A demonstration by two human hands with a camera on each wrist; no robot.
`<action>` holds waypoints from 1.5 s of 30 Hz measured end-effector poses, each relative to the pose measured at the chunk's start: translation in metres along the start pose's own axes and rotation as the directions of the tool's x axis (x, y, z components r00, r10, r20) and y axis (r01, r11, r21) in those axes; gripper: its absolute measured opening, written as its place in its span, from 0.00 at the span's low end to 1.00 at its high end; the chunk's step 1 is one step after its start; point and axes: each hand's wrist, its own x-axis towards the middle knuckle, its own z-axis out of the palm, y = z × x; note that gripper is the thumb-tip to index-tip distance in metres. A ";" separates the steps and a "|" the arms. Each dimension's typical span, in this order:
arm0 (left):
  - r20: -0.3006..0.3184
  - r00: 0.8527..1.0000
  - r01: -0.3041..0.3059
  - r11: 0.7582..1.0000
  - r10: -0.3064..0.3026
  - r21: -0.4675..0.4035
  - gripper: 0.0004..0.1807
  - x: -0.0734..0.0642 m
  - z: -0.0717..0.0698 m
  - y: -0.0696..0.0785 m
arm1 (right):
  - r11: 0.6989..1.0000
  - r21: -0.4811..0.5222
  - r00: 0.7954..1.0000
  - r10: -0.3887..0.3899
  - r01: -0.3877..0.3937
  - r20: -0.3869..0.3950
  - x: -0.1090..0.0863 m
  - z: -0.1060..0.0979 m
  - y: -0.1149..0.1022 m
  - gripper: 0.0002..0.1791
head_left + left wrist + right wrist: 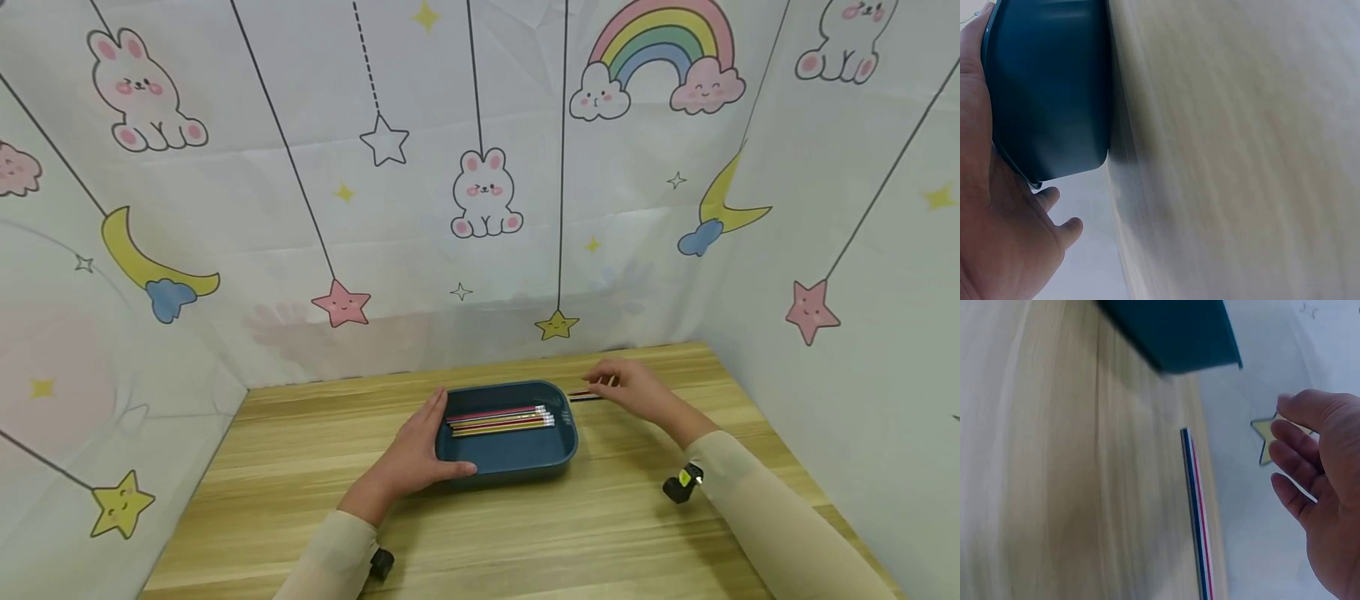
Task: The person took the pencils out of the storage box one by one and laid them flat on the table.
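A dark blue tray point(502, 458) stands on the wooden table, with several striped pencils point(498, 422) lying side by side in it, their pale eraser ends to the right. My left hand point(408, 454) holds the tray's left end, thumb over the front rim and fingers along the far left corner. In the left wrist view the palm point(1004, 231) lies against the tray's outer wall point(1054, 94). Right of the tray, my right hand point(630, 387) hovers with loosely bent fingers and nothing between them. Below it, dark and red-striped pencils point(1197, 512) lie on the table, partly hidden in the head view.
The wooden table point(480, 533) meets a white printed cloth point(420, 217) at the back and both sides. Small black cameras sit on both wrists, the right one point(681, 485) just above the tabletop in the head view.
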 end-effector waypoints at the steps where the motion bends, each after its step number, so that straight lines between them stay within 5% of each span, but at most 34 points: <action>1: 0.000 1.000 -0.001 1.000 0.001 0.001 0.76 0.000 0.000 0.000 | 1.000 0.003 1.000 -0.012 0.012 0.000 0.001 0.001 -0.005 0.11; 11: -0.004 1.000 -0.008 1.000 0.008 0.001 0.76 -0.001 0.000 0.002 | 0.985 0.040 0.986 -0.167 0.167 0.012 0.013 0.018 -0.043 0.10; 22: -0.002 1.000 0.012 1.000 -0.012 -0.002 0.77 -0.001 0.000 0.001 | 0.964 0.106 0.951 -0.261 0.245 0.169 0.033 0.052 -0.077 0.11; 28: -0.008 1.000 0.006 1.000 -0.006 -0.006 0.77 -0.001 0.000 0.000 | 0.945 0.108 0.927 -0.323 0.308 0.191 0.038 0.065 -0.085 0.09; 45: -0.009 1.000 0.000 1.000 0.000 0.002 0.76 0.002 0.001 -0.003 | 0.965 0.038 0.904 -0.255 0.259 0.342 0.053 0.096 -0.088 0.13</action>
